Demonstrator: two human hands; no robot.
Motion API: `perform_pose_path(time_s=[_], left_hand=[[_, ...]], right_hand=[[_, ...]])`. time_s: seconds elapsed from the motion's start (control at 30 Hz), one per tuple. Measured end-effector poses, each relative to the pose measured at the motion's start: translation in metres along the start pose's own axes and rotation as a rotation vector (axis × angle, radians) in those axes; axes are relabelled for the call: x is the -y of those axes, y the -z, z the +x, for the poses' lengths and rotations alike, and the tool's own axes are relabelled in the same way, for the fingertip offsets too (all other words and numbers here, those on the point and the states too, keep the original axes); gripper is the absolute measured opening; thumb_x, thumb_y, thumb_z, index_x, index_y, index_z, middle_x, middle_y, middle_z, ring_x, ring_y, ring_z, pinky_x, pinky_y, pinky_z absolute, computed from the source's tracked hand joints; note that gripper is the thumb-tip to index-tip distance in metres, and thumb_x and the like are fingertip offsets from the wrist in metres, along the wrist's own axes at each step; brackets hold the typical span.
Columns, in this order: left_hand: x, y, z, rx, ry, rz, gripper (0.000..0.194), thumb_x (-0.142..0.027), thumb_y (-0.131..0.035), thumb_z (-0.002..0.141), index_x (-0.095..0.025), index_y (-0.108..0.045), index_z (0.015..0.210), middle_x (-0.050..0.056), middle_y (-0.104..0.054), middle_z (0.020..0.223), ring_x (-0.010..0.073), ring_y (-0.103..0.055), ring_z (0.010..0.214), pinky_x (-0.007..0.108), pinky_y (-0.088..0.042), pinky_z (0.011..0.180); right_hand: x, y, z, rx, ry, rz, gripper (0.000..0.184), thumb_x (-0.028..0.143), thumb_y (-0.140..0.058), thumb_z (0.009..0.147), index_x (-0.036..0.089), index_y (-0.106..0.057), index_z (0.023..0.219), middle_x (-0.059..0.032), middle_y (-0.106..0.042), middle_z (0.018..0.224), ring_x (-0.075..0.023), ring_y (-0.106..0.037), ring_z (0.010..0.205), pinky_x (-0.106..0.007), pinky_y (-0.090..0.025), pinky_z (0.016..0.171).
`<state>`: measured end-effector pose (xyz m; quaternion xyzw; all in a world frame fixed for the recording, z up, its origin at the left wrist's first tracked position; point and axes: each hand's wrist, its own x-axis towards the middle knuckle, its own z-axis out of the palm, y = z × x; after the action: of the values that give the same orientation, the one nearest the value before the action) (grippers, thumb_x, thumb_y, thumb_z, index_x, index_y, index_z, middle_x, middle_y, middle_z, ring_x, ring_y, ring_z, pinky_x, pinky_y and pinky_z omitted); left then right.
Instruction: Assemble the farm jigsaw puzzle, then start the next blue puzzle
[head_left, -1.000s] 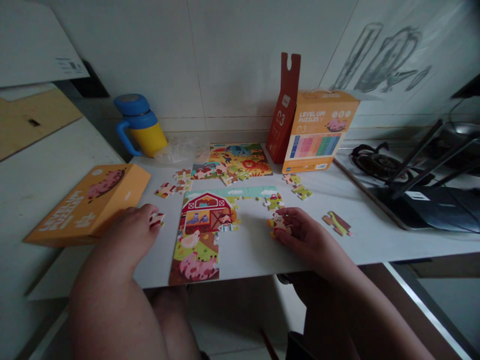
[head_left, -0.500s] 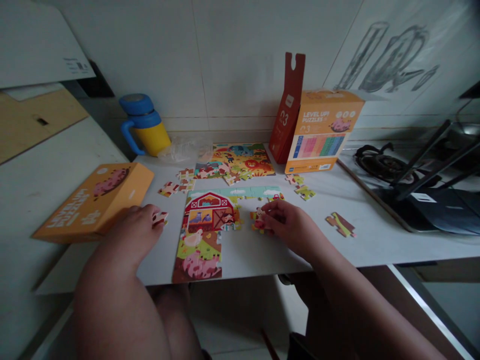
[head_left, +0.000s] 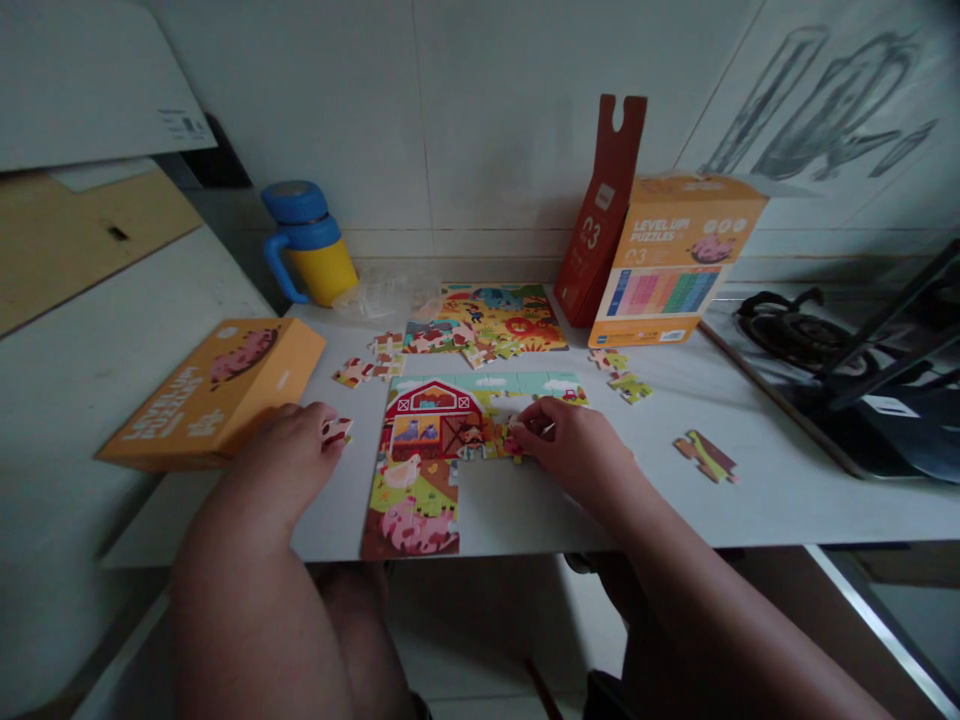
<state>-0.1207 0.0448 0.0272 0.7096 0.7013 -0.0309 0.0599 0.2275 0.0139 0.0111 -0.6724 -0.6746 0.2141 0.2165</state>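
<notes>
A partly joined farm jigsaw puzzle [head_left: 416, 480] lies on the white table, showing a red barn, a hen and a pink pig. My right hand [head_left: 559, 435] is closed on a puzzle piece [head_left: 511, 430], which sits against the joined part just right of the barn; fingers cover some of it. Left of the puzzle, my left hand [head_left: 300, 445] pinches a brown-and-white puzzle piece [head_left: 337, 430] above the table. Loose pieces [head_left: 375, 360] lie behind the puzzle, and a brown-and-green piece [head_left: 706, 456] lies to the right.
A finished-looking animal picture [head_left: 517, 315] lies at the back, near crumpled clear plastic [head_left: 386, 295]. An orange puzzle box [head_left: 675, 265] stands open at the back right; an orange box lid [head_left: 217, 395] lies left. A blue-and-yellow mug [head_left: 322, 265] and a gas stove [head_left: 817, 350] flank the table.
My right hand has brought its piece left and up against the joined part beside the barn. My left hand still holds its piece. The camera view has shifted slightly.
</notes>
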Motion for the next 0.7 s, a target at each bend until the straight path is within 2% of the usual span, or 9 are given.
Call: perform_pose_path(time_s=[0.1,0.2,0.3,0.43,0.57,0.7], left_hand=[[0.002,-0.002,0.0,-0.006,0.001,0.0,0.027,-0.028,-0.054,0.099,-0.015,-0.067,0.118,0.02,-0.071,0.118,0.0353,-0.069,0.114,0.043,-0.053,0.098],[0.002,-0.001,0.0,-0.007,0.008,-0.003,0.023,-0.03,-0.054,0.098,-0.015,-0.067,0.111,0.019,-0.074,0.115,0.0355,-0.071,0.111,0.042,-0.053,0.093],[0.002,0.001,-0.001,0.003,0.029,-0.002,0.02,-0.03,-0.054,0.097,-0.017,-0.068,0.104,0.019,-0.076,0.11,0.0362,-0.072,0.108,0.041,-0.052,0.087],[0.0,0.003,-0.001,0.026,0.063,-0.02,0.018,-0.032,-0.055,0.095,-0.018,-0.067,0.101,0.017,-0.076,0.106,0.0348,-0.073,0.102,0.039,-0.05,0.08],[0.0,0.006,-0.002,0.039,0.069,-0.014,0.018,-0.034,-0.057,0.095,-0.019,-0.066,0.098,0.015,-0.075,0.107,0.0308,-0.073,0.102,0.036,-0.05,0.081],[0.001,0.011,-0.003,0.038,0.065,0.045,0.024,-0.039,-0.057,0.095,-0.018,-0.068,0.098,0.017,-0.073,0.113,0.0301,-0.072,0.106,0.035,-0.052,0.088]], right_hand=[[0.004,-0.002,-0.003,-0.053,0.062,-0.106,0.012,0.03,-0.072,0.097,0.022,-0.076,0.09,-0.007,-0.075,0.094,-0.0211,-0.067,0.082,-0.033,-0.044,0.073],[0.004,-0.005,-0.004,-0.061,0.084,-0.11,0.006,0.026,-0.074,0.095,0.022,-0.078,0.092,-0.009,-0.072,0.105,-0.0215,-0.066,0.088,-0.033,-0.045,0.078],[0.003,-0.007,-0.005,-0.061,0.11,-0.09,0.006,0.023,-0.073,0.095,0.022,-0.078,0.093,-0.0081,-0.071,0.101,-0.0213,-0.065,0.086,-0.033,-0.046,0.078],[0.0,-0.005,-0.012,-0.112,0.16,-0.031,0.014,0.03,-0.067,0.101,0.022,-0.076,0.094,-0.0085,-0.071,0.102,-0.0206,-0.066,0.083,-0.034,-0.047,0.074],[-0.014,-0.003,-0.037,-0.203,0.218,0.0,0.025,0.039,-0.058,0.107,0.023,-0.074,0.096,-0.0075,-0.071,0.099,-0.0172,-0.064,0.071,-0.034,-0.047,0.066],[-0.039,0.002,-0.065,-0.266,0.252,0.014,0.022,0.038,-0.059,0.106,0.024,-0.072,0.097,-0.005,-0.07,0.093,-0.0151,-0.061,0.062,-0.033,-0.048,0.062]])
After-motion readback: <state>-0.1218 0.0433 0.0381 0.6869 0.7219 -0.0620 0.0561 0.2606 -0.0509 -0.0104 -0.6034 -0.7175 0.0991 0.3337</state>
